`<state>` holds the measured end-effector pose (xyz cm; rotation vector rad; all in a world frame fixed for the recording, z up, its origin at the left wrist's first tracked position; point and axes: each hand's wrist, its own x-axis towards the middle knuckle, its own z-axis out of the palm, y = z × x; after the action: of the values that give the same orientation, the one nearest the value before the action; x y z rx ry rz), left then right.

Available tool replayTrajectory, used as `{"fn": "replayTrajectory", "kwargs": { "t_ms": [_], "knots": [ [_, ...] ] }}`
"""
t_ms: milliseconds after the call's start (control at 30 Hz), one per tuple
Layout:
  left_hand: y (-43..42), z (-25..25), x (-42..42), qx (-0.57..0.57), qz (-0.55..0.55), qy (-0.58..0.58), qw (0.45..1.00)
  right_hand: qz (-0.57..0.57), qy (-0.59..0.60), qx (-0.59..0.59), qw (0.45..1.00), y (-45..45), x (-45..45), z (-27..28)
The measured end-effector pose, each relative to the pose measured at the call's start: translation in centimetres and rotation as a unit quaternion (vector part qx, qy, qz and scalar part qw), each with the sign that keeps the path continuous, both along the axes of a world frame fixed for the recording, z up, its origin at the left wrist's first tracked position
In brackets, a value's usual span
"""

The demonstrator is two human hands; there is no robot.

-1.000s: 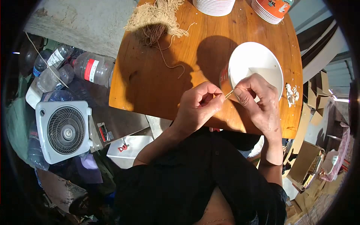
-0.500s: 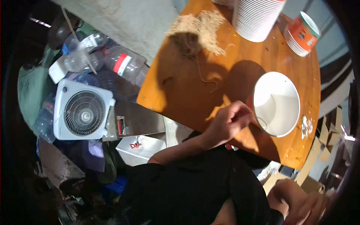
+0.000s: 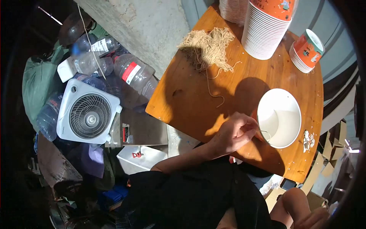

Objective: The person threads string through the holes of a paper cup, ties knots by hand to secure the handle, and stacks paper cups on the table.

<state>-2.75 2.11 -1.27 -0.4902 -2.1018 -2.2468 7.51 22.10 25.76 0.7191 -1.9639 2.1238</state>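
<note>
A white paper bucket [image 3: 292,122], its inside facing up toward me, stands on the wooden table with its mouth tilted slightly. My left hand [image 3: 239,133] is beside its near-left rim, thumb and fingers pinched on a thin string [image 3: 268,134] whose end curls over the rim into the bucket. A tangled heap of beige string [image 3: 209,47] lies farther back, one loose strand trailing toward my left hand. Low at the right edge, my right hand [image 3: 314,219] is near a bare knee [image 3: 295,202]; its fingers are dim and partly cut off.
On the table [image 3: 183,97] stand a tall stack of paper buckets [image 3: 265,34] and a shorter orange stack [image 3: 307,51]. White crumbs [image 3: 309,140] lie near the right edge. To the left are a box fan [image 3: 89,114], plastic bottles [image 3: 135,76] and a concrete ledge [image 3: 148,30].
The view has shifted, so the table and its stacks appear lower. My left hand still pinches the string by the bucket rim. My right hand has dropped lower in the frame.
</note>
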Motion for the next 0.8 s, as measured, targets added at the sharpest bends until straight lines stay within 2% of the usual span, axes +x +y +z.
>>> {"fn": "replayTrajectory", "kwargs": {
  "t_ms": [67,100,167,200,300,333,400,600,800],
  "knots": [
    [-1.4,3.6,-0.9,-0.181,0.091,0.185,0.962,0.013,0.079,-0.033,0.996,0.5,-0.1,-1.1],
    [-2.0,4.9,-0.9,-0.184,0.119,0.179,0.959,0.006,0.122,-0.044,0.991,0.8,-0.2,-1.5],
    [-4.0,9.8,0.0,-0.136,0.141,0.227,0.954,0.001,0.177,-0.059,0.983,1.6,0.0,-2.0],
    [-5.1,11.5,0.1,-0.102,0.158,0.302,0.935,-0.002,0.204,-0.069,0.976,1.9,0.2,-2.1],
    [-8.0,16.2,0.6,-0.01,0.207,0.52,0.829,-0.01,0.283,-0.096,0.954,3.0,0.6,-2.2],
    [-8.0,16.7,0.8,0.006,0.208,0.547,0.811,-0.011,0.309,-0.105,0.945,3.7,0.9,-2.2],
    [-8.0,17.5,1.1,0.033,0.198,0.572,0.796,-0.015,0.363,-0.122,0.924,4.6,1.6,-2.1],
    [-6.7,18.2,-1.6,0.064,0.163,0.577,0.798,-0.027,0.496,-0.168,0.851,6.9,3.8,-0.8],
    [-8.4,21.1,-4.2,0.106,0.133,0.634,0.755,0.042,0.535,-0.213,0.816,6.2,3.8,1.4]
  ]
}}
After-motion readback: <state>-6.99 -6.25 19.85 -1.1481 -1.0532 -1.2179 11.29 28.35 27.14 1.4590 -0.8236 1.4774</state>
